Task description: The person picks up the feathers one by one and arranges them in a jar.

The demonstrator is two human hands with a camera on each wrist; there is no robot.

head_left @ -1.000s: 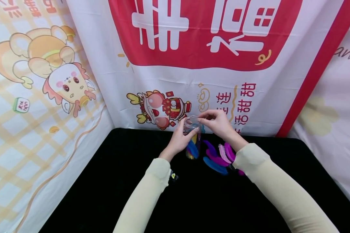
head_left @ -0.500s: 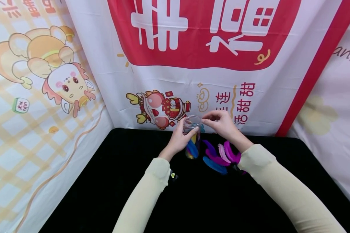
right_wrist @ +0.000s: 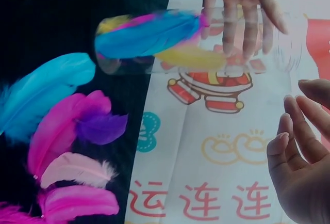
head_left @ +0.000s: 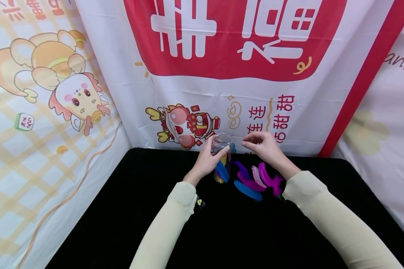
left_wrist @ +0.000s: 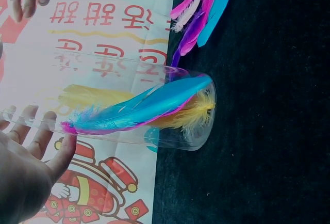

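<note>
My left hand (head_left: pixel 207 158) holds a tall clear glass jar (left_wrist: pixel 193 140) upright, with the fingers and thumb round its upper part. Inside the jar lean a blue feather (left_wrist: pixel 154 102), a yellow feather (left_wrist: pixel 90 96) and some magenta ones partly hidden behind the blue. To the right of the jar's mouth hovers my right hand (head_left: pixel 263 146), apart from the glass, its fingers loosely bent with nothing between them. Loose feathers lie on the black table: a blue one (right_wrist: pixel 56 82), a purple one (right_wrist: pixel 103 128), a pale pink one (right_wrist: pixel 75 170) and several magenta ones (right_wrist: pixel 80 203).
The black tabletop (head_left: pixel 148 186) ends at a white and red printed cloth (head_left: pixel 181 86) hanging close behind the jar. More printed cloth (head_left: pixel 87 149) stands along the left side. A small dark thing with a yellow patch (head_left: pixel 200 203) shows by the left cuff.
My right hand has drawn away from the jar's mouth to the right, uncovering more of the magenta feathers. The left hand and the jar have stayed in place.
</note>
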